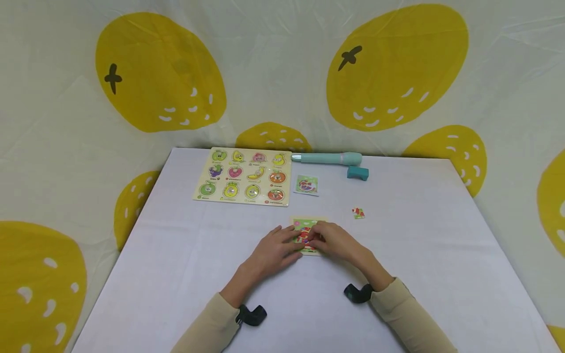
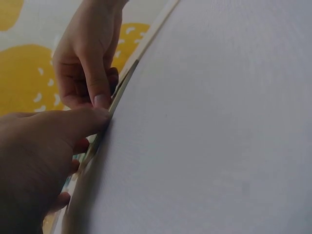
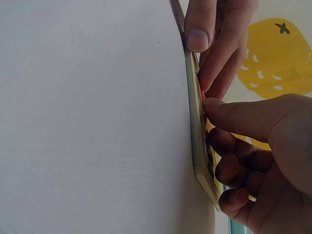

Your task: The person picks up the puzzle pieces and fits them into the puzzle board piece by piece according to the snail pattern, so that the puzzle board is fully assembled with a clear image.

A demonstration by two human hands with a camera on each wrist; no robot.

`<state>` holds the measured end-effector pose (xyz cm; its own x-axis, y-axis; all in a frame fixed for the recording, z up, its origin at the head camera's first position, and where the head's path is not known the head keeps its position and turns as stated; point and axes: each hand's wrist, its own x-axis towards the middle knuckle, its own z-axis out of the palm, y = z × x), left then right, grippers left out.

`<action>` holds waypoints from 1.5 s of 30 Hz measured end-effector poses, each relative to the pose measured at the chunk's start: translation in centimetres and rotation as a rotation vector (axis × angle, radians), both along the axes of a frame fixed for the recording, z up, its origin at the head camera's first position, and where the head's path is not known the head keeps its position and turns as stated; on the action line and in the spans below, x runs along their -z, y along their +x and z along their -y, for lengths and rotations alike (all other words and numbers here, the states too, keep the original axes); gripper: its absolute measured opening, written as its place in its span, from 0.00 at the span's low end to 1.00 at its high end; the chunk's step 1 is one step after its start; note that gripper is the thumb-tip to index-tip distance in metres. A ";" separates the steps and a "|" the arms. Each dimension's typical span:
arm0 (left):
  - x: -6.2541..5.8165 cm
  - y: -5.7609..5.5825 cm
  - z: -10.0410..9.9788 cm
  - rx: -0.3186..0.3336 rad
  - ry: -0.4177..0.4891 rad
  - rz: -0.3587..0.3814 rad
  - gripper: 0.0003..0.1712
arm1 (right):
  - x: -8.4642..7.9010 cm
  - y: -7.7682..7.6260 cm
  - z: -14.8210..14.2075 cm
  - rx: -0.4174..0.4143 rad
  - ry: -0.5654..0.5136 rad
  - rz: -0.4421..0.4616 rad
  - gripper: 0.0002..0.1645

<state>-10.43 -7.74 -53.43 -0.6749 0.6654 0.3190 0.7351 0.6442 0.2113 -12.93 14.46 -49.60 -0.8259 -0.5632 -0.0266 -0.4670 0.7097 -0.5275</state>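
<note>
A small wooden jigsaw board (image 1: 323, 219) with a green and red picture lies flat on the white table, partly covered by both hands. My left hand (image 1: 274, 250) rests on its left side with the fingers fairly straight, the thumb (image 2: 92, 119) at the near edge. Over the board's right half, my right hand (image 1: 337, 241) has its fingers curled and pinches a small puzzle piece between thumb and fingertips. Only a reddish sliver of that piece (image 3: 204, 95) shows beside the thumb. A loose puzzle piece (image 1: 358, 213) lies to the right, beyond the right hand.
A wooden fruit puzzle board (image 1: 243, 177) lies at the back left. Beside it are a small picture puzzle (image 1: 306, 185), a pale green microphone-shaped pen (image 1: 326, 158) and a teal block (image 1: 358, 173). A fruit-patterned cloth (image 1: 273, 73) hangs behind the table.
</note>
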 end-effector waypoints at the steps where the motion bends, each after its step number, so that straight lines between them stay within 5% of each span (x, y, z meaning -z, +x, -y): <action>1: 0.0 0.0 0.0 0.000 -0.004 -0.001 0.17 | 0.0 0.0 -0.1 0.006 0.000 -0.001 0.04; 22: -0.2 0.3 -0.2 -0.027 -0.042 0.052 0.18 | -0.8 -1.3 -3.8 0.208 -0.038 -0.070 0.16; 45: 0.1 0.2 -0.2 -0.035 -0.030 0.066 0.17 | -0.2 -3.8 -9.6 0.395 -0.013 -0.008 0.23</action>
<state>-10.21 -7.57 -53.48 -0.7166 0.6499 0.2532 0.6973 0.6760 0.2384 -16.75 24.08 -49.38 -0.9793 -0.2019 -0.0145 -0.1629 0.8286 -0.5357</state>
